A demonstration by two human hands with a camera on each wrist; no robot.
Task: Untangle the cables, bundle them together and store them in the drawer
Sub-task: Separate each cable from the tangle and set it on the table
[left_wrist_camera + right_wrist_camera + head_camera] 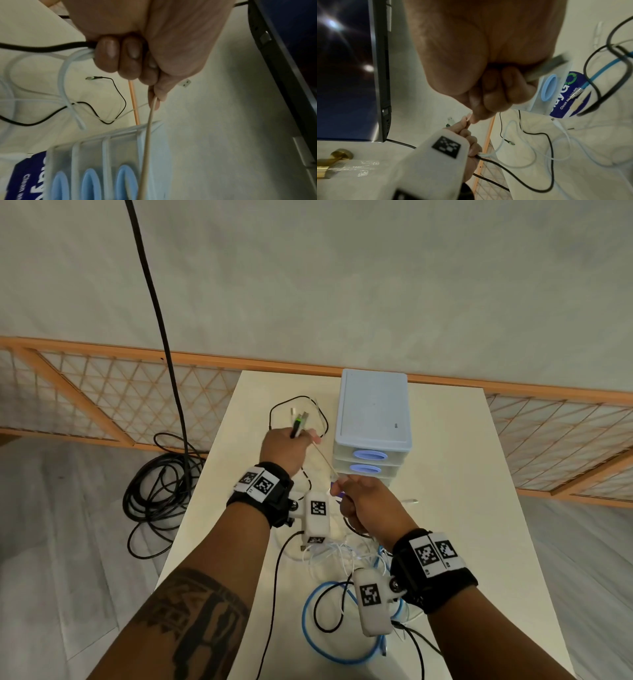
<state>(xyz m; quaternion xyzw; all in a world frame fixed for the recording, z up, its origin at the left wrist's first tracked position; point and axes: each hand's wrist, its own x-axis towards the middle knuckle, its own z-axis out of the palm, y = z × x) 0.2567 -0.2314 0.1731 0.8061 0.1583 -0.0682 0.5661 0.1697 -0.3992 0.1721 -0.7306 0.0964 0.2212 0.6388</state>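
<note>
Left hand (286, 447) is clenched on a bunch of cable ends: black and white leads run out below the fingers (108, 54), and the plugs (298, 422) stick up past the knuckles. Right hand (368, 501) is fisted nearer the body, pinching a thin beige cable (323, 455) and gripping a grey plug (544, 70).

Key relation: the beige cable runs taut and straight between the two hands, on a diagonal from the left hand, farther out, back to the right. It crosses just in front of the drawer unit (373, 412), which stands beyond the right hand and to the right of the left. The right hand is nearer the drawer handles (371, 455); the drawers look closed.

The remaining tangle (346, 559) lies on the bench (479, 508) between and under the wrists: a glossy blue cable (308, 635) in a wide loop, thin white leads, and round black cord.

Judgement: still at untangling, with bundling and stowing ahead.
</note>
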